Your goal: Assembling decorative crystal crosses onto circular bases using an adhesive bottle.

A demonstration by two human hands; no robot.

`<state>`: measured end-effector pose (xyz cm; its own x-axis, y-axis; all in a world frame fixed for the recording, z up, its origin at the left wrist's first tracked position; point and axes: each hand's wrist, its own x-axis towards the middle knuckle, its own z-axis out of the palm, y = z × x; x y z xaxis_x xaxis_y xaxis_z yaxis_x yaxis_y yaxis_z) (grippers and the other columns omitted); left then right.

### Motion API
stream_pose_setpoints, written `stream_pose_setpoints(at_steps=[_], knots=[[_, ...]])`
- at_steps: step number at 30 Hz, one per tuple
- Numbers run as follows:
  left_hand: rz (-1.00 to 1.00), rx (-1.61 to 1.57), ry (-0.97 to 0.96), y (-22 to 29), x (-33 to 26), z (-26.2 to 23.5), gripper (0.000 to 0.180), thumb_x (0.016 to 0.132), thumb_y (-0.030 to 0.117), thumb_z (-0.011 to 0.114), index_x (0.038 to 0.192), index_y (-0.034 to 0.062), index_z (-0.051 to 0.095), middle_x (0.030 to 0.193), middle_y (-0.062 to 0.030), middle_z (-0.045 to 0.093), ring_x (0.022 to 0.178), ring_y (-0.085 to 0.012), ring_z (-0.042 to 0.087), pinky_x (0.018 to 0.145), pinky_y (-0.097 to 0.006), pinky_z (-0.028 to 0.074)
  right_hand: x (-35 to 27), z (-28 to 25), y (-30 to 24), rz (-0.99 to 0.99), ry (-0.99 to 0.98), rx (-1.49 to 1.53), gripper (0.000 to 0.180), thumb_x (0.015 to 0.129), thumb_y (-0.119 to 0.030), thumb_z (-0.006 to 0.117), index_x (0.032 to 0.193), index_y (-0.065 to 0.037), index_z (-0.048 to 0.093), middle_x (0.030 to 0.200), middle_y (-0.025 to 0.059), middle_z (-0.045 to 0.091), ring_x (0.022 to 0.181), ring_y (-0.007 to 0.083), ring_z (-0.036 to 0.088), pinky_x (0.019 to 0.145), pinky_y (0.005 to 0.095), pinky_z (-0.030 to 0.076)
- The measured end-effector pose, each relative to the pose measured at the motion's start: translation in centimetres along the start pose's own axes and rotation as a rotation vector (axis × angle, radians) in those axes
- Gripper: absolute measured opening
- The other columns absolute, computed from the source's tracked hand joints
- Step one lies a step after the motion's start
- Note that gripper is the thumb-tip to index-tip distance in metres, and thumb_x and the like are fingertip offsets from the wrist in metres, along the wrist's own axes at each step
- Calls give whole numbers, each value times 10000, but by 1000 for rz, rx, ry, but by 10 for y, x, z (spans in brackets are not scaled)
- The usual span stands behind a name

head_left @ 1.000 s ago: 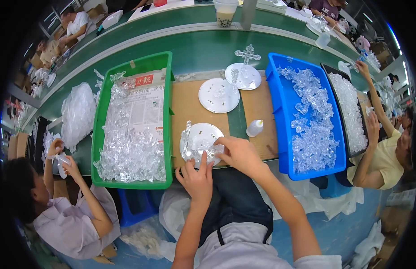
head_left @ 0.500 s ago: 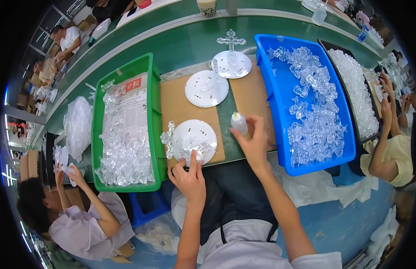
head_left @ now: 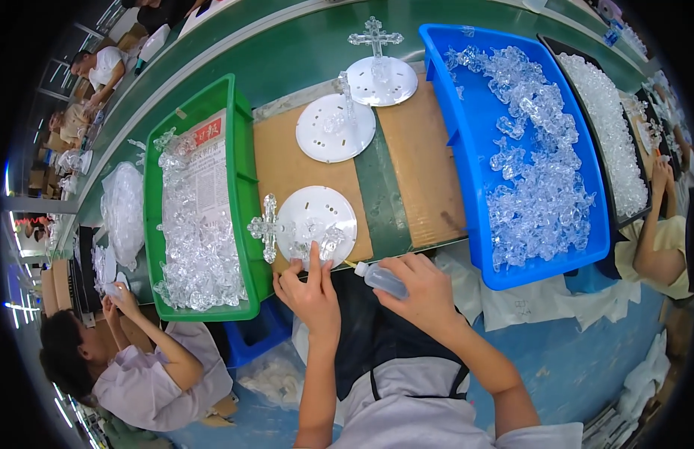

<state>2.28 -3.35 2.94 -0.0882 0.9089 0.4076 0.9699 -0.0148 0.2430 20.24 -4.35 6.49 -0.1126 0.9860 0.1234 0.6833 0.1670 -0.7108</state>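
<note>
Now left hand (head_left: 311, 293) on disc (head_left: 317, 222), right hand (head_left: 422, 290) w/ bottle (head_left: 382, 279).

Right hand (head_left: 418, 288) covers most of the small squeeze bottle (head_left: 378, 278); only nozzle end shows. Left hand (head_left: 311, 292) hides the near rim of the white disc (head_left: 317, 219). Black tray (head_left: 609, 120) cut off at the right rim. Clear pieces (head_left: 538, 165) blur together, shapes unreadable.

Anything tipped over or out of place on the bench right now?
Only the clear plastic cross by the nearest white round disc: it lies flat over the green bin's rim, while the far cross stands upright.
</note>
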Motion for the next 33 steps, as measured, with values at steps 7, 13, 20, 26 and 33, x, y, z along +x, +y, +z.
stream_pose_setpoints(at_steps=[7, 13, 20, 26, 33], knots=[[-5, -20, -7, 2, 2, -2, 362, 830, 253, 654, 1187, 189, 631, 893, -108, 477, 949, -268, 539, 955, -505, 347, 4, 6, -5, -7, 6, 14, 342, 654, -211, 752, 954, -114, 622, 840, 47, 586, 795, 242, 594, 631, 355, 490], [-1, -6, 0, 2, 2, -2, 362, 827, 244, 657, 1184, 187, 633, 896, -108, 477, 949, -266, 536, 954, -506, 349, 3, 10, -5, 16, 30, 60, 314, 652, -193, 754, 926, -99, 630, 812, 57, 587, 777, 249, 590, 625, 356, 486], [-7, -7, -10, 2, 1, -2, 374, 826, 248, 657, 1194, 191, 625, 901, -108, 479, 961, -265, 529, 958, -507, 347, 5, 8, -4, 33, 68, 81, 313, 645, -159, 759, 919, -78, 632, 806, 71, 595, 748, 266, 582, 631, 359, 476], [-10, -9, -4, 1, 1, -2, 369, 832, 257, 649, 1194, 196, 625, 904, -107, 482, 960, -268, 532, 958, -508, 345, 7, 7, -3, 50, 86, 106, 300, 650, -160, 757, 910, -77, 632, 798, 75, 594, 736, 271, 581, 619, 361, 468], [-11, -12, 2, 1, 1, -2, 363, 828, 256, 655, 1186, 195, 632, 892, -107, 486, 961, -267, 534, 955, -503, 349, 12, 10, -7, 44, 98, 120, 274, 653, -156, 750, 886, -78, 630, 788, 71, 590, 716, 262, 577, 603, 351, 464]])
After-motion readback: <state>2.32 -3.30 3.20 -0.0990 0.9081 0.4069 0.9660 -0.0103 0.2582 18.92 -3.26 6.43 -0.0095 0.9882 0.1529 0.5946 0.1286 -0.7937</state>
